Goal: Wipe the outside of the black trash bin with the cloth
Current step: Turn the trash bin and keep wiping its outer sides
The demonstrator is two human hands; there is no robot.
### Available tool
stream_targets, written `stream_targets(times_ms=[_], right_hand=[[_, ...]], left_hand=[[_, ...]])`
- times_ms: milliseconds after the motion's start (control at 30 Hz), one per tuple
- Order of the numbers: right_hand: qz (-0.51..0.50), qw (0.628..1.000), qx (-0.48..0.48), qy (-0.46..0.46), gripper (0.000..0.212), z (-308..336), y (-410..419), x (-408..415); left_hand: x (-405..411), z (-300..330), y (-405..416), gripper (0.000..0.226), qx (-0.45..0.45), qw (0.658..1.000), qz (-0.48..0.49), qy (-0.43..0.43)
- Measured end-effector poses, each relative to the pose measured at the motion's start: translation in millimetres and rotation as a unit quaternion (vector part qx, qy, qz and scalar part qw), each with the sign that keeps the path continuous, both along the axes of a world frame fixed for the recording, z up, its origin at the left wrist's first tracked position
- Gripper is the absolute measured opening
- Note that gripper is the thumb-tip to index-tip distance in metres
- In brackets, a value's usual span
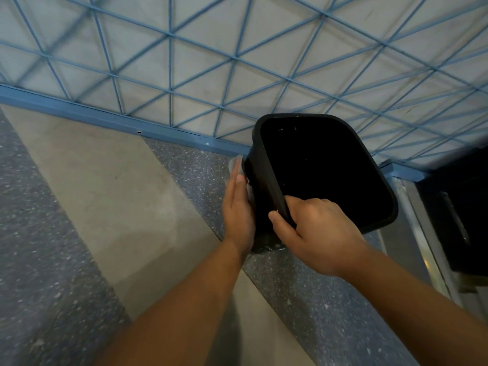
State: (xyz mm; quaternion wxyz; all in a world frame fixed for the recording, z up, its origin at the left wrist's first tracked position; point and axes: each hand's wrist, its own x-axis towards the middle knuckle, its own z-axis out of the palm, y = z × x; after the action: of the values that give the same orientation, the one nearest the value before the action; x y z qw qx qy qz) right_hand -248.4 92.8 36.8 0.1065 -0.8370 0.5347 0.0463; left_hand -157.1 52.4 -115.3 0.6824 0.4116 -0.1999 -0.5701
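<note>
One bin [327,170]: right hand [314,233] grips rim, left hand [239,207] presses one cloth [235,165].

Both forearms are bare, with no sleeves, watch or bracelet on them. The left hand [239,207] and right hand [314,233] wear no gloves or rings; fingernails are short and unpainted.

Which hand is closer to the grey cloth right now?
Left. The left hand presses the grey cloth against the black plastic trash bin's side; the right hand grips its rim.
</note>
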Motion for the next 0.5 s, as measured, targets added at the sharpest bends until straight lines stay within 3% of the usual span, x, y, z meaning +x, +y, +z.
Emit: stream_targets(times_ms=[167,300,400,500], right_hand=[[0.001,1.000,-0.002,-0.007,0.032,-3,0,-1],[0.001,1.000,-0.006,-0.006,0.033,-2,0,-2],[0.001,1.000,-0.006,-0.001,0.035,-2,0,-1],[-0.003,1.000,-0.003,-0.003,0.032,-2,0,-2]], left_hand=[[5,-5,-12,0.045,0.085,0.994,-0.004,0.064],[-3,-2,-4,0.058,-0.011,0.998,0.016,-0.056],[-1,-16,-11,0.072,0.034,0.999,-0.017,-0.039],[1,11,-2,0.039,0.031,0.999,0.006,-0.023]])
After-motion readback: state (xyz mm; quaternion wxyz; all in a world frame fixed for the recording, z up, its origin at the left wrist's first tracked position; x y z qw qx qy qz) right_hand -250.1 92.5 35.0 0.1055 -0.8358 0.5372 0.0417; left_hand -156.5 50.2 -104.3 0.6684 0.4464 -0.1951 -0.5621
